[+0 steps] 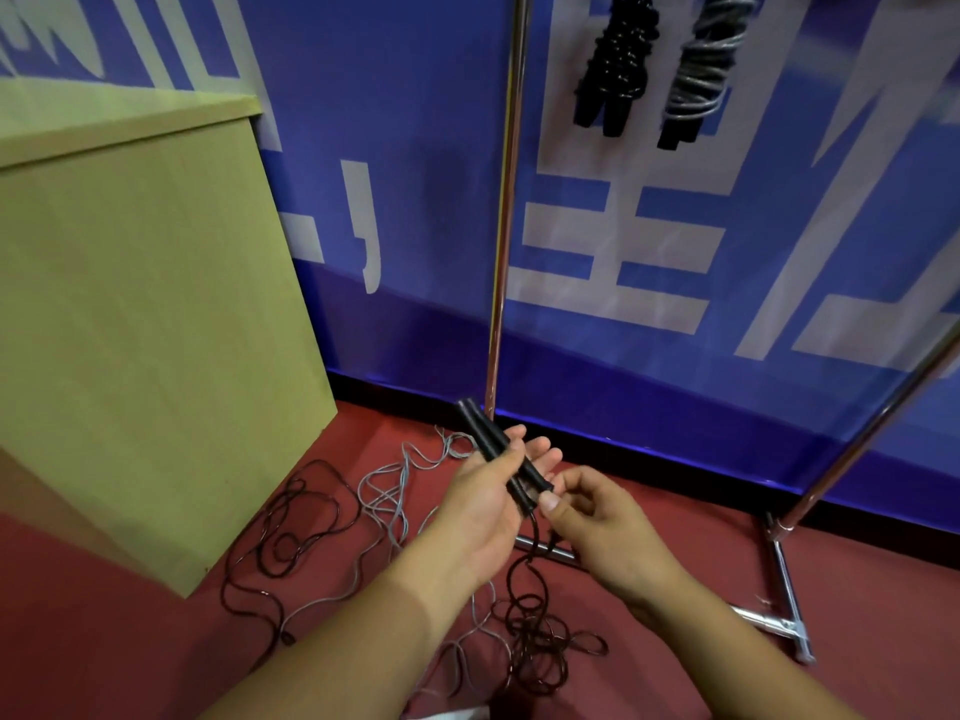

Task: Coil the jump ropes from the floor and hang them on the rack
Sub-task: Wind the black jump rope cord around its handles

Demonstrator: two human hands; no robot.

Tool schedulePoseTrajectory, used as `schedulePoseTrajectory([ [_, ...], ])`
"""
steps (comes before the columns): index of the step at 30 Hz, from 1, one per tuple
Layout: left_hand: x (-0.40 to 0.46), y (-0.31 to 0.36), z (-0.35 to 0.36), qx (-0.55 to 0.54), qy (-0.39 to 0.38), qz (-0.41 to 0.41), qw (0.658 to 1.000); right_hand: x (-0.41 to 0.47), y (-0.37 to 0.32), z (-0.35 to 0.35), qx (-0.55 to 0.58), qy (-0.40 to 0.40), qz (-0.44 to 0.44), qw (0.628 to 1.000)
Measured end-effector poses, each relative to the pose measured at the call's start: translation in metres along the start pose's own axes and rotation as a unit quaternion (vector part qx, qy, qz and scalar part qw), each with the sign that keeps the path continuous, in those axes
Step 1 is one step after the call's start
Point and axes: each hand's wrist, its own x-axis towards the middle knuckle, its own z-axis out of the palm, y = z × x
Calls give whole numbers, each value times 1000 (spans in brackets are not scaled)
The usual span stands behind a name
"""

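Observation:
My left hand holds two black jump-rope handles side by side across its palm, thumb over them, their far ends pointing up and away. My right hand pinches the near ends of those handles with thumb and forefinger. A dark rope hangs from the handles and piles in loops on the red floor below. A grey rope and another dark rope lie tangled on the floor to the left. Two coiled ropes, one black and one grey, hang from the chrome rack.
A light wooden cabinet stands at the left, reaching down to the floor. A blue banner wall runs behind the rack. The rack's slanted right leg and its chrome base bars lie on the floor to the right.

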Motion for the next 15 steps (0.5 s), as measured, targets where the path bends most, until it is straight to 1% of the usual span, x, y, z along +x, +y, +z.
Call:
schedulePoseTrajectory([
  [2,2,-1,1,3,0,-1,1000,1,0,-2,0,-5,2,1000],
  [4,4,2,1,-17,6,4,1000,1,0,-2,6,-25,25,999],
  [7,7,8,1,-42,13,5,999,0,-3,1,-32,-115,78,990],
  [9,8,9,1,-41,18,0,999,0,-4,0,-82,-158,82,981],
  [12,11,10,-1,-39,29,-11,999,4,-8,-7,-104,-148,76,980],
  [15,14,14,-3,-46,43,-13,998,9,-10,-13,-72,-173,101,977],
])
